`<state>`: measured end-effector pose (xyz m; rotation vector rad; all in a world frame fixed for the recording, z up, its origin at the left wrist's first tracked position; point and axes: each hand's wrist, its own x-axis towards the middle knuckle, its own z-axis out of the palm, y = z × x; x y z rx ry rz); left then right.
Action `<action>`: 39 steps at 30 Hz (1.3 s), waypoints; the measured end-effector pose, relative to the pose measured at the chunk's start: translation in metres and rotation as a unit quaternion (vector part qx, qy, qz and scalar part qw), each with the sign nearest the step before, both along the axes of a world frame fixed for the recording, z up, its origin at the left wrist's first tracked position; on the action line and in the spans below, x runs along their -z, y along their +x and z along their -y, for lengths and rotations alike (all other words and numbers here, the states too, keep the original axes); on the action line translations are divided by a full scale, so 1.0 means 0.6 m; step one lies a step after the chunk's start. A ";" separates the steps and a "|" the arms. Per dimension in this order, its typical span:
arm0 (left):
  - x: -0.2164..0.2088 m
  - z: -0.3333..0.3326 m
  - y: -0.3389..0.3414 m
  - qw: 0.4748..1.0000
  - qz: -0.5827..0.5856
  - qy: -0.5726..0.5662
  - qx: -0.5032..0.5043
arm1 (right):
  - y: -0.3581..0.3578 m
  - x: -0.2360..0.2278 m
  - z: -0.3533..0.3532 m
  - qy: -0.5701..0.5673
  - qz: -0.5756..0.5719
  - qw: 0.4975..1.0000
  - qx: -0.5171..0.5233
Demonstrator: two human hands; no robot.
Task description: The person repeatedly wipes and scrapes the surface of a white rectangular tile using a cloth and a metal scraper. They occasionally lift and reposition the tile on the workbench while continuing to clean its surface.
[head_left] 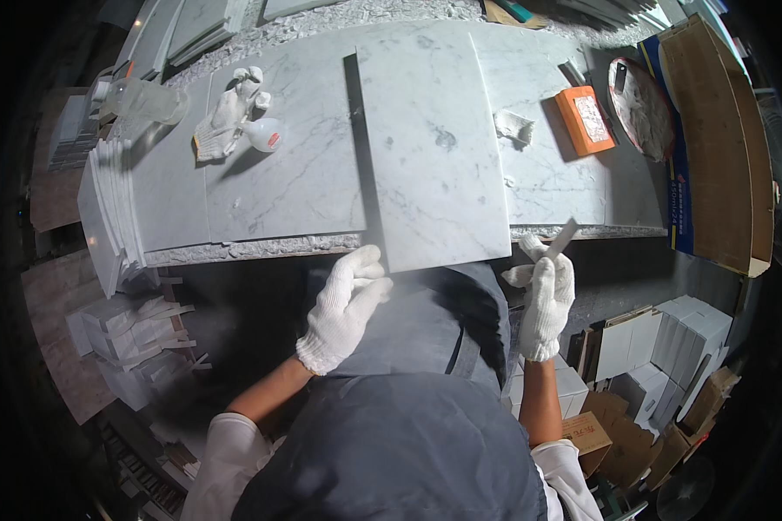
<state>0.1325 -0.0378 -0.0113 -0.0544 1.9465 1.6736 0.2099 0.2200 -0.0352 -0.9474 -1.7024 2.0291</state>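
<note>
A long white-and-grey marble slab [430,148] lies on the worktop, its near end jutting past the front edge toward me. Beside that end's left corner is my left hand [343,313] in a white knitted glove, fingers extended and apart. Whether its fingertips touch the slab I cannot tell. My right hand [546,304], gloved the same way, is off the slab's near right corner. It pinches a thin, flat grey strip [564,236] that points up and to the right; its exact kind does not show.
Left on the marble worktop [287,200] lie a spare glove [226,122] and a small translucent bottle [265,134]. At the right are a crumpled white cloth [514,128], an orange block [585,120], a round dish [641,108] and an open cardboard box [721,148]. Stacked tiles [113,217] stand left.
</note>
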 end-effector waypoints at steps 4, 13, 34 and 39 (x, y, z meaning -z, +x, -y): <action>-0.011 -0.012 -0.022 0.999 0.048 0.025 -0.007 | -0.013 -0.009 0.011 0.073 0.011 0.996 -0.043; 0.005 -0.018 -0.027 0.999 0.027 0.022 0.009 | -0.032 -0.026 0.022 0.029 0.016 0.998 -0.057; 0.002 -0.321 -0.210 0.705 -0.531 -0.400 0.247 | -0.035 -0.020 -0.014 0.157 -0.001 0.985 0.074; 0.052 -0.383 -0.238 0.658 -0.612 -0.410 0.159 | -0.018 -0.023 -0.027 0.118 0.039 0.988 0.090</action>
